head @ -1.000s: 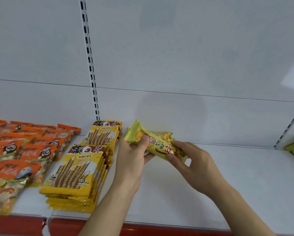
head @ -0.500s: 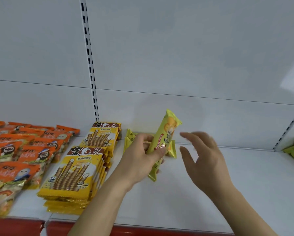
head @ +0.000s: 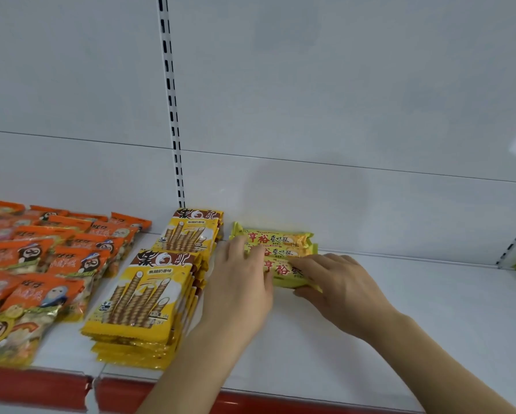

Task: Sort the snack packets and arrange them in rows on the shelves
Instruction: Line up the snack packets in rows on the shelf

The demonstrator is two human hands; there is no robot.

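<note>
The long yellow-green foil biscuit packet [head: 283, 273], upright in the left hand [head: 240, 282] half a second ago, now lies flat on the white shelf [head: 400, 309], third in its row, at three o'clock from the yellow wafer-roll stacks [head: 149, 297]. Both hands' fingers lie straight and together, the right hand [head: 340, 286] pressing its end; this packet looks placed.

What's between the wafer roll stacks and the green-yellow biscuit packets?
In the head view, the left hand, resting on the white shelf at the packets' left ends.
</note>
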